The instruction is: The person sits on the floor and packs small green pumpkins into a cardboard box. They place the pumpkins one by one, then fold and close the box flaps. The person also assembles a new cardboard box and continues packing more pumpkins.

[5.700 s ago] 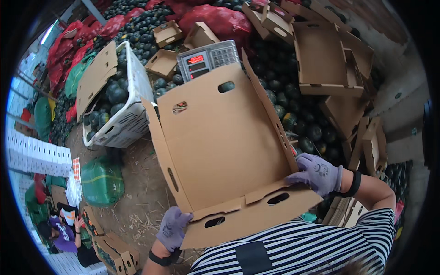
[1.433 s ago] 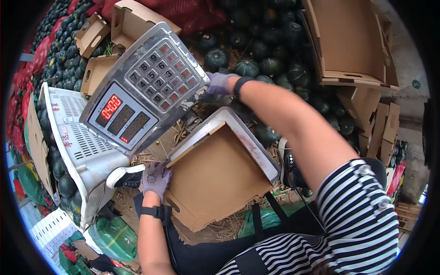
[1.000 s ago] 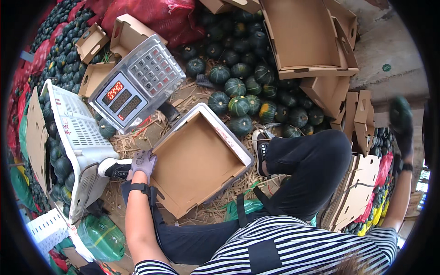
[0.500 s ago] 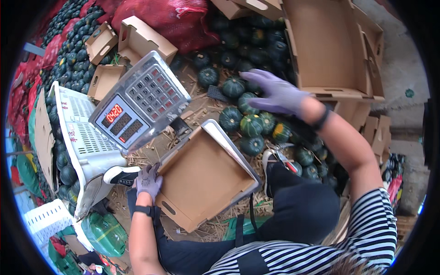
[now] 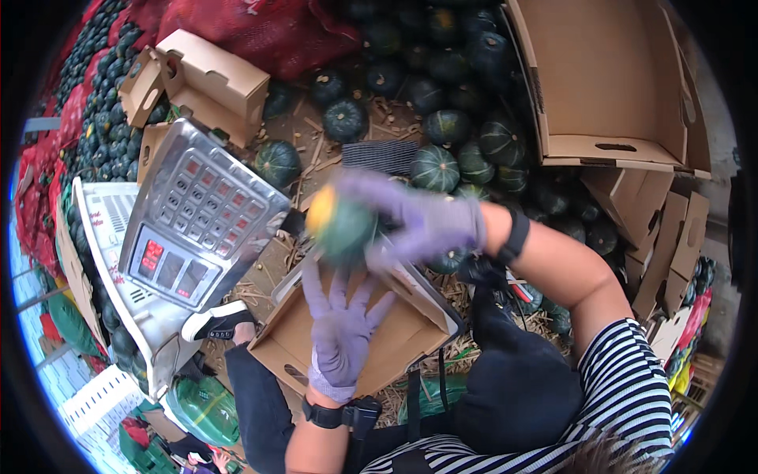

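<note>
A round dark green squash with a yellow patch (image 5: 341, 229) is above the far side of an open cardboard box (image 5: 407, 328), blurred by motion. My gloved right hand (image 5: 434, 225) grips it from the right, fingers over its top and thumb lower down. Over the box, my gloved left hand (image 5: 339, 336) is open with spread fingers pointing at the squash; whether it touches the squash is unclear. The box sits on a weighing scale between my legs, and its tilted keypad and display head (image 5: 207, 213) stands at the left.
Many green squashes (image 5: 434, 168) lie heaped on the straw-strewn floor beyond the scale. A large cardboard box (image 5: 604, 79) stands at the far right, smaller cardboard boxes (image 5: 217, 83) at the far left. A white crate (image 5: 118, 292) is left of the scale; red mesh sacks (image 5: 253, 39) lie behind.
My right hand has come left from the squash heap and now holds a squash. My left hand has left the box's left rim and is over the box, fingers spread. The view has shifted.
</note>
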The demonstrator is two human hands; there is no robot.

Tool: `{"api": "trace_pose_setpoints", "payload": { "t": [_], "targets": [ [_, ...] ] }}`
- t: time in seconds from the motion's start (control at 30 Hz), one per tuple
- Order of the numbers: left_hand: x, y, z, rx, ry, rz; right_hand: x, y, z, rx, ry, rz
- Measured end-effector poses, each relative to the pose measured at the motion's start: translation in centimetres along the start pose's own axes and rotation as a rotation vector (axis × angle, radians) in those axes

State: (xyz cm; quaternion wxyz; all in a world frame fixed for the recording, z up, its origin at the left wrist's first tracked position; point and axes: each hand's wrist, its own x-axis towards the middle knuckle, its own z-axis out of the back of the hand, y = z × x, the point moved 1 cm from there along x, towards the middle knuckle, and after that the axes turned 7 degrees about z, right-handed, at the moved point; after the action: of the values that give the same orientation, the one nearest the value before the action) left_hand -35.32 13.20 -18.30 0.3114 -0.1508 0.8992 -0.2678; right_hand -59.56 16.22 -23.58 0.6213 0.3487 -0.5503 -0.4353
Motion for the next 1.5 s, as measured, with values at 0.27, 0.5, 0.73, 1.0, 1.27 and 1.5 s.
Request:
{"api": "trace_pose_setpoints", "payload": {
  "t": [0.27, 0.5, 0.73, 1.0, 1.27, 1.5],
  "targets": [
    [-0.6, 3.3, 5.7, 0.599, -0.470, -0.076, -5.8, -6.6, 2.8, -0.827, 0.119, -1.011],
    [2.3, 6.8, 11.1, 1.594, -0.420, -0.515, -3.6, -7.4, 3.2, -0.856, 0.240, -0.974],
    [0.6, 4.6, 7.1, 1.759, -0.331, -0.308, -7.4, -7.4, 3.7, -0.830, 0.045, -0.795],
    [0.9, 5.1, 7.0, 1.964, -0.226, -0.247, -4.9, -11.1, 0.9, -1.205, 0.097, -0.852],
    [-1.0, 3.2, 1.6, 0.521, -0.135, -0.285, -6.6, -0.3, 0.1, -0.013, -0.246, -0.312],
    [-4.9, 4.5, -1.5, 0.267, -0.124, 0.158, -14.0, 2.7, 1.7, -0.108, -0.356, -0.276]
  ]
}}
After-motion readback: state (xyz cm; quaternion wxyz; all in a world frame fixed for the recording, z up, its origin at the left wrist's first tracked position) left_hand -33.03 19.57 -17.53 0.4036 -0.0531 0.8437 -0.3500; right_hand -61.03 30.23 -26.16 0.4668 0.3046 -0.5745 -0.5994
